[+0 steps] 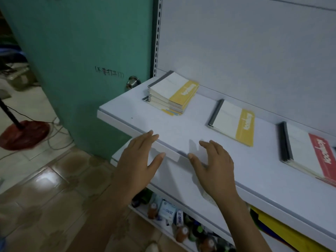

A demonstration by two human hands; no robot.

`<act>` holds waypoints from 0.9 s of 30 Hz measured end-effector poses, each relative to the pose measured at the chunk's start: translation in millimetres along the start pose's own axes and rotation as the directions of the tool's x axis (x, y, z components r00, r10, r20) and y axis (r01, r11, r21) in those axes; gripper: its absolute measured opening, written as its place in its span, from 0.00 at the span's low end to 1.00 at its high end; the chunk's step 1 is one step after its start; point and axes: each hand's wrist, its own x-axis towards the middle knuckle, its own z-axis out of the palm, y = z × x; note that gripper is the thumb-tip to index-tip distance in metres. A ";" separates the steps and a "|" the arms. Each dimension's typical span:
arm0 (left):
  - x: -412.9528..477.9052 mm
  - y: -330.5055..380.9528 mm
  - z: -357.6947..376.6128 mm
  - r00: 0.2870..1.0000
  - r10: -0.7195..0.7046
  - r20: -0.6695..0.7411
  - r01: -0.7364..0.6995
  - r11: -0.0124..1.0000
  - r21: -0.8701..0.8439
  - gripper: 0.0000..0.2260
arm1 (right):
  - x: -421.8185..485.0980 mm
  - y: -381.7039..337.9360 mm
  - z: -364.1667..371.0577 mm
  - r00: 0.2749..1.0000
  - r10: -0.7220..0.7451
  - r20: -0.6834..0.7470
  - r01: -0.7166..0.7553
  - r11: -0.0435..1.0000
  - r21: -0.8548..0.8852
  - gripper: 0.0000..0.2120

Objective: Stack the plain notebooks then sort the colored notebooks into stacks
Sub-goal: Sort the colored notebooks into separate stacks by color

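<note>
Shelf (181, 128): smooth matte white board, flat, square front lip, perforated steel upright at the back corner. Three notebook stacks on it, well apart, all thin rectangular softcovers with a cream cover, grey spine strip and a coloured band with blurred print. Left stack (172, 93) is the tallest, yellow band on top, slightly fanned, with a few other colours showing at the lower edges. Mid stack (232, 122) is thin with a yellow band. Red stack (309, 153) is at the right, partly cut off by the frame. Left hand (138, 160) and right hand (212, 160) are both flat at the shelf's front edge, fingers straight and spread, holding nothing; contact with the shelf can't be confirmed. Teal door (81, 51) with a round metal knob (133, 82); glossy brown tile floor (54, 188).
</note>
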 end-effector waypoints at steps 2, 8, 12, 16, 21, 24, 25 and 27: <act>22.2 -9.9 1.4 0.999 0.039 0.010 -0.039 0.999 0.024 0.25 | 24.8 -6.0 9.5 1.000 0.009 0.011 -0.010 0.998 0.056 0.26; 95.6 -44.1 2.4 0.989 0.145 0.011 -0.145 0.976 0.164 0.24 | 102.0 -25.8 39.9 0.997 0.071 0.022 -0.074 0.958 0.278 0.26; 136.7 -46.4 19.4 0.965 0.251 0.081 -0.260 0.956 0.139 0.23 | 139.1 -24.6 53.3 0.992 0.129 0.011 -0.126 0.938 0.324 0.27; 187.9 -45.3 31.9 0.866 0.467 0.180 -0.499 0.834 0.236 0.24 | 148.2 -19.4 55.2 0.980 0.198 -0.034 -0.172 0.917 0.361 0.27; 256.8 -45.0 29.2 0.791 0.402 0.460 -0.574 0.748 0.333 0.35 | 149.8 -13.8 52.1 0.929 0.365 -0.063 -0.310 0.858 0.410 0.24; 253.4 -44.6 31.4 0.672 0.501 0.546 -0.697 0.677 0.237 0.25 | 148.4 -24.2 52.7 0.869 0.482 -0.113 -0.375 0.790 0.486 0.22; 248.2 -42.9 28.6 0.635 0.584 0.506 -0.746 0.634 0.204 0.21 | 149.2 -29.9 53.7 0.840 0.529 -0.125 -0.395 0.753 0.527 0.23; 238.4 -45.9 24.8 0.558 0.693 0.457 -0.814 0.564 0.139 0.14 | 151.2 -44.0 56.0 0.768 0.634 -0.093 -0.448 0.634 0.630 0.23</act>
